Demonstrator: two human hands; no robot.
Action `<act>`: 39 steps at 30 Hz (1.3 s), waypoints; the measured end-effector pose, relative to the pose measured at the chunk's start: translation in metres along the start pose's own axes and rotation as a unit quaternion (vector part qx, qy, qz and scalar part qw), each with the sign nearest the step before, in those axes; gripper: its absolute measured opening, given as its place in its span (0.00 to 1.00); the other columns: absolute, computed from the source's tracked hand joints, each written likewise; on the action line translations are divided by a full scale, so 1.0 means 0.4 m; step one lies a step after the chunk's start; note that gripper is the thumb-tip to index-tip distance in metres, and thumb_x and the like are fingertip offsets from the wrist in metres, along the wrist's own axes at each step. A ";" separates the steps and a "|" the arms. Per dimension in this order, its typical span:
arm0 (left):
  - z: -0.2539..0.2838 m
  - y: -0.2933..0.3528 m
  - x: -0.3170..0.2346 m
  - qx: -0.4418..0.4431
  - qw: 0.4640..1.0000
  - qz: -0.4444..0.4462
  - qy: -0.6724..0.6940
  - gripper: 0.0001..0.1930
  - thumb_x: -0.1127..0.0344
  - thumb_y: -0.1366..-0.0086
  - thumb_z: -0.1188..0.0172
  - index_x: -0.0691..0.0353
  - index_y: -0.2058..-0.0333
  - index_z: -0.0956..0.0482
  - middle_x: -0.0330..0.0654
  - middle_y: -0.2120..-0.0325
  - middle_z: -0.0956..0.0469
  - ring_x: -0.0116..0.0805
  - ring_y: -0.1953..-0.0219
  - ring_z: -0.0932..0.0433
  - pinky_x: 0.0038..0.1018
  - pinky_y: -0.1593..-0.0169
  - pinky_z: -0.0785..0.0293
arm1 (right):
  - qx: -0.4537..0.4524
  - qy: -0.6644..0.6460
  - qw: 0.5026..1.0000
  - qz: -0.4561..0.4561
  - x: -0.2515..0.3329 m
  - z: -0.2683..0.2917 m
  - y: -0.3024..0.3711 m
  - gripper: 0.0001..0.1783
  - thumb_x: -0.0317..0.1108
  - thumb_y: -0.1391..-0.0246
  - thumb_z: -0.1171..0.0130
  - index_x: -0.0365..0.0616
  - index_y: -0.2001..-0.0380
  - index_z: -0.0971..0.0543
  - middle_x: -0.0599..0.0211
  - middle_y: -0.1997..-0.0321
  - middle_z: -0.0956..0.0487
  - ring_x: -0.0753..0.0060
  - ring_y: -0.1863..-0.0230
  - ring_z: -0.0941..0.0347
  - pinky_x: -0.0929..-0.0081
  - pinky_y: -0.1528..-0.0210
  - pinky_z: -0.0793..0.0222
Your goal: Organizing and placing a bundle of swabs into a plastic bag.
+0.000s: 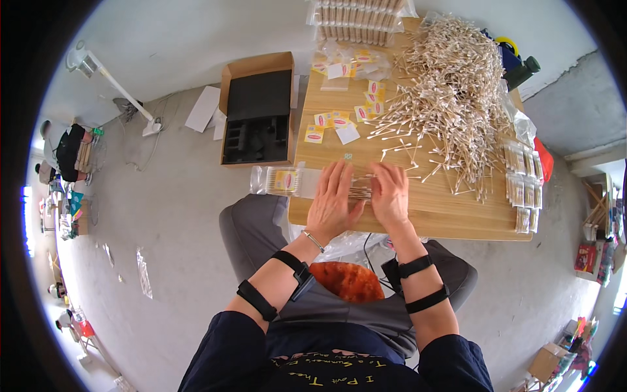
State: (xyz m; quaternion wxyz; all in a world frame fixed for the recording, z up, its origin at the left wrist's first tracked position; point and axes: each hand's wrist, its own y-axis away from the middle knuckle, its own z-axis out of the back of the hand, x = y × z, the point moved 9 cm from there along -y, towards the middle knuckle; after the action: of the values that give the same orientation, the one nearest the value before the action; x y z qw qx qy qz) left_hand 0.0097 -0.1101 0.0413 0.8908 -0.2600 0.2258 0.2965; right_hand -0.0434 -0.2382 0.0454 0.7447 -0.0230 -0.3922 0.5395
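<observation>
Between my hands, at the near edge of the wooden table, lies a small bundle of cotton swabs. My left hand closes on its left end, thumb below and fingers above. The fingers of my right hand curl round the right end; their tips are partly hidden. Left of my left hand, a clear plastic bag with swabs and a yellow-white card sticks out past the table edge. Beyond my right hand, a large heap of loose cotton swabs spreads over the table.
Yellow-white cards lie scattered beyond my hands. Filled swab packs stand at the right edge and in a stack at the back. An open cardboard box with black inserts is left of the table. An orange-brown cushion-like thing rests at my lap.
</observation>
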 end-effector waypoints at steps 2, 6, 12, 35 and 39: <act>-0.010 -0.002 0.002 0.027 1.000 -0.004 -0.016 0.37 0.60 0.40 0.35 0.68 0.35 0.37 0.55 0.35 0.36 0.55 0.30 0.42 0.47 0.26 0.49 | -0.009 0.032 0.999 -0.025 -0.029 0.029 0.011 0.24 0.20 0.52 0.40 0.48 0.50 0.20 0.60 0.49 0.23 0.52 0.47 0.30 0.55 0.42 0.35; -0.030 -0.003 -0.005 0.068 0.997 -0.022 -0.035 0.35 0.59 0.38 0.39 0.64 0.34 0.36 0.50 0.34 0.36 0.50 0.28 0.43 0.46 0.25 0.53 | 0.006 0.075 0.997 -0.025 -0.053 0.068 0.021 0.22 0.20 0.52 0.40 0.47 0.52 0.19 0.63 0.49 0.23 0.51 0.47 0.30 0.54 0.43 0.34; -0.043 0.001 -0.014 0.086 0.993 -0.043 -0.067 0.31 0.59 0.35 0.43 0.62 0.35 0.33 0.45 0.33 0.33 0.46 0.28 0.42 0.45 0.24 0.54 | -0.008 0.068 0.997 -0.029 -0.106 0.087 0.018 0.15 0.21 0.49 0.38 0.43 0.56 0.17 0.64 0.52 0.22 0.52 0.49 0.29 0.58 0.44 0.32; -0.022 -0.005 -0.005 0.051 0.998 -0.024 -0.023 0.32 0.61 0.40 0.36 0.68 0.39 0.32 0.52 0.37 0.32 0.50 0.32 0.38 0.46 0.26 0.49 | 0.035 0.137 0.978 -0.151 -0.076 -0.005 -0.031 0.10 0.37 0.52 0.32 0.43 0.75 0.19 0.58 0.62 0.22 0.50 0.55 0.28 0.57 0.51 0.31; -0.021 -0.004 -0.005 0.047 0.998 -0.028 -0.022 0.32 0.61 0.40 0.37 0.68 0.39 0.32 0.52 0.38 0.32 0.51 0.32 0.38 0.46 0.26 0.48 | 0.038 0.105 0.985 -0.134 -0.072 -0.003 -0.027 0.05 0.32 0.51 0.36 0.43 0.72 0.20 0.59 0.63 0.23 0.51 0.55 0.28 0.56 0.51 0.31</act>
State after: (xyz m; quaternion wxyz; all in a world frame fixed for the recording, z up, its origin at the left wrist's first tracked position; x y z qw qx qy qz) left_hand 0.0073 -0.1170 0.0365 0.9146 -0.2176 0.2127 0.2661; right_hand -0.0376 -0.2658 0.0335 0.8477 0.0018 -0.2909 0.4436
